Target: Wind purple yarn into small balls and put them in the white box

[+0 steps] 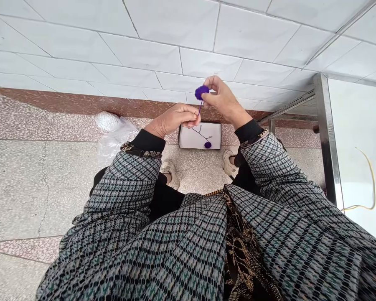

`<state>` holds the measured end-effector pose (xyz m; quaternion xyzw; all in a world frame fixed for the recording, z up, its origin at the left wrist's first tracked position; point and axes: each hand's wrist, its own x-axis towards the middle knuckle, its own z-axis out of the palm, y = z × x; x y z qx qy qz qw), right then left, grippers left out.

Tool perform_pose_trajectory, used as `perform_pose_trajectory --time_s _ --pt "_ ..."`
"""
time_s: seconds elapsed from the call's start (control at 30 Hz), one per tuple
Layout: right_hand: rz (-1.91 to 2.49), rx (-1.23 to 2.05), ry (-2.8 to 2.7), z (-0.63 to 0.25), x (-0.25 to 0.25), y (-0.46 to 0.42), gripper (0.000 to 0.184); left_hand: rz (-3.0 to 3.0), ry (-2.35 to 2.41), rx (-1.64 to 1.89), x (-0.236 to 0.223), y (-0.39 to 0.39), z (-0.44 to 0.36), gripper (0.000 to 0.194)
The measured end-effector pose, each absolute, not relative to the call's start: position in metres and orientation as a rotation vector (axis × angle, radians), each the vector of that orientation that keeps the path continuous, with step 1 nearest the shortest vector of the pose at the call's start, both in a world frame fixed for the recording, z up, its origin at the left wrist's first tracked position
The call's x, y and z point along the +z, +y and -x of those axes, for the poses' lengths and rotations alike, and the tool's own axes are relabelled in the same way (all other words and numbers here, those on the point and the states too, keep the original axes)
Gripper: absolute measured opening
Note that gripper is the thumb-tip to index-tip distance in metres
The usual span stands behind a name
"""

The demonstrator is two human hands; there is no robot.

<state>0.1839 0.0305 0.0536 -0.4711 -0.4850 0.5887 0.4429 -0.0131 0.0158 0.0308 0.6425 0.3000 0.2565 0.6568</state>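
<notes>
Okay, fuzzy purple ball (201, 91): in the air off the tray (187, 140)'s far edge, pinched by right hand (221, 99); strand (200, 108) down to left hand (179, 117), fingertips closed on it. Second ball (207, 145) by tray's near edge, right of middle. Looks mid-work, strand stretched out; amount left unclear.

No lettering, label, brand name, number or sign can be read on anything in view.
</notes>
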Motion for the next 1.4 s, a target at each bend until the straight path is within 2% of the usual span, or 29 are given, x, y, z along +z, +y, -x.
perform_pose_trajectory --time_s 0.13,0.27,0.4,0.57,0.7,0.83,0.9,1.0,1.03,1.17,1.3,1.4 --pt "1.096 1.468 -0.983 -0.19 0.062 0.034 0.021 -1.338 0.763 0.658 0.029 0.013 0.008 0.014" --pt "1.009 1.302 -0.791 -0.2 0.072 0.041 0.015 -1.191 0.861 0.737 0.026 0.01 0.001 0.012" --pt "1.313 1.143 -1.006 -0.205 0.07 0.043 0.026 -1.119 0.965 0.801 0.017 0.013 -0.003 0.007" --pt "1.409 1.141 -1.169 -0.202 0.067 0.038 0.014 -1.332 1.036 0.859 0.006 0.018 -0.003 0.007" --pt "1.314 1.185 -1.121 -0.199 0.069 0.036 0.013 -1.45 1.038 0.817 0.01 0.015 -0.001 0.022" --pt "1.413 1.003 -1.291 -0.199 0.065 0.039 0.019 -1.33 0.919 0.686 0.02 0.009 -0.001 0.037" --pt "1.517 0.907 -1.442 -0.201 0.06 0.04 0.023 -1.31 0.892 0.655 0.023 0.008 -0.001 0.033" --pt "1.625 0.803 -1.616 -0.203 0.055 0.041 0.027 -1.426 0.963 0.689 0.022 0.01 0.0 0.01" --pt "1.649 0.765 -1.664 -0.203 0.054 0.041 0.028 -1.483 0.999 0.716 0.021 0.011 0.001 0.008" --pt "1.691 0.659 -1.799 -0.203 0.051 0.04 0.029 -1.676 1.056 0.758 0.022 0.013 0.006 0.014" --pt "1.702 0.789 -1.894 -0.205 0.051 0.036 0.028 -1.837 0.991 0.645 0.032 0.01 0.011 0.021" --pt "1.566 1.263 -2.075 -0.21 0.052 0.031 0.022 -1.814 0.96 0.613 0.035 0.012 0.015 0.032"
